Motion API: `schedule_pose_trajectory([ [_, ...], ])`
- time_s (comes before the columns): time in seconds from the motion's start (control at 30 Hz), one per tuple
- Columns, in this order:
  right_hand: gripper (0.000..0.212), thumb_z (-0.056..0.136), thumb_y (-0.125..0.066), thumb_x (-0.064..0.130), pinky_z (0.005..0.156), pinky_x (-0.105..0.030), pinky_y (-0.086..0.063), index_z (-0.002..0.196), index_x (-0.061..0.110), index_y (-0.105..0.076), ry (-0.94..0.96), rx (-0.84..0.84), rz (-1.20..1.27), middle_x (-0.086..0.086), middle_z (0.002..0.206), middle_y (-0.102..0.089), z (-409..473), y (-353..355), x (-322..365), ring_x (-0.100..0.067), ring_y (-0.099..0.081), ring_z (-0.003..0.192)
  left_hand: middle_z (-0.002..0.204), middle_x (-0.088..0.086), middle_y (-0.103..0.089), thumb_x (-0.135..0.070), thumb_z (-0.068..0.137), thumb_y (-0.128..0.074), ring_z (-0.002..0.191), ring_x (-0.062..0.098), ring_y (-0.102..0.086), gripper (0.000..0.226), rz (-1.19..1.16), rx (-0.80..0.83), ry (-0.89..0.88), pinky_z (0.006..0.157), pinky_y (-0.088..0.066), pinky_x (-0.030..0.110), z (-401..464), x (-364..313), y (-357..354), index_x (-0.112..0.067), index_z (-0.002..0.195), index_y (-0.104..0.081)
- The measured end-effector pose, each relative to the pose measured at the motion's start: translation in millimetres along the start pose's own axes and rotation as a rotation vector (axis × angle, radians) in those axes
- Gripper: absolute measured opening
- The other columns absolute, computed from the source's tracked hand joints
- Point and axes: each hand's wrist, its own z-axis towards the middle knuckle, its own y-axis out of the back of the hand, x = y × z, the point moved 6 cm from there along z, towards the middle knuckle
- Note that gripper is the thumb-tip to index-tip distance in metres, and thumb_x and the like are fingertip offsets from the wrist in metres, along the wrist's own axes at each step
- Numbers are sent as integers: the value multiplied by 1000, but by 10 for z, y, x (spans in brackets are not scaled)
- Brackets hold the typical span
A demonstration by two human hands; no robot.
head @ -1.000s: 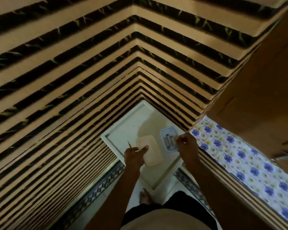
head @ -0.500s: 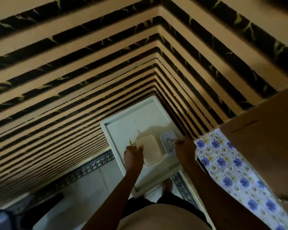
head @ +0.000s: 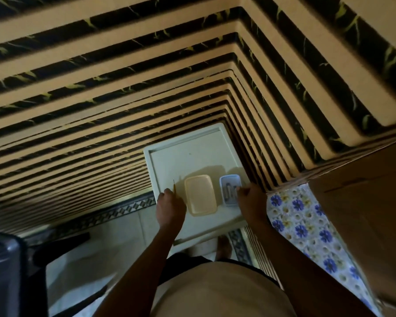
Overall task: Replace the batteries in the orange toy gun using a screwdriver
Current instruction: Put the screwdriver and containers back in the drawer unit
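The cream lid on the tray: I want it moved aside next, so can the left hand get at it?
Probably yes. The left hand, gripping a thin tool, sits right beside the cream lid, nothing between them; the tool occupies its fingers.

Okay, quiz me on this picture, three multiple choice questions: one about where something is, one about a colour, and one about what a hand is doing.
1. Where does the small clear box lie on the white table?
A. right of the cream container
B. left of it
C. on top of it

2. What colour is the cloth at the right?
A. plain red
B. white with blue flowers
C. green striped

3. What is the left hand doing?
A. lying flat
B. lifting the container
C. gripping a thin tool

Answers: 1 A, it sits beside the cream container, by the right hand. 2 B, blue blooms show. 3 C, the thin tool sticks out above its fingers.
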Motion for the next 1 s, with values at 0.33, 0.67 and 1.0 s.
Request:
schedule_pose_trajectory([
  [0.33, 40, 102, -61, 44, 66, -31, -36, 90, 6, -59, 152, -62, 10, -8, 86, -58, -260, 143, -148, -23, -55, 78, 99, 13, -64, -22, 97, -64, 84, 25, -61, 19, -113, -80, -67, 59, -44, 27, -92, 210, -3, -3, 101, -64],
  [0.67, 30, 103, -61, 14, 58, -32, -29, 76, 11, -50, 320, -111, 2, 11, 63, -36, -943, 26, -775, -20, -45, 63, 150, 18, -51, -32, 95, -70, 141, 38, -47, 56, 252, -25, -501, 113, -44, 54, -778, 772, -215, -2, 140, -56],
  [1.0, 30, 103, -58, 16, 96, -35, -49, 132, 9, -60, 313, 409, -433, -13, 129, -63, -1292, -986, -1292, -31, -59, 122, 168, 26, -23, -48, 104, -38, 156, 43, -20, 76, 252, 72, -811, 125, -26, 53, -819, 1139, -350, 10, 154, -36],
])
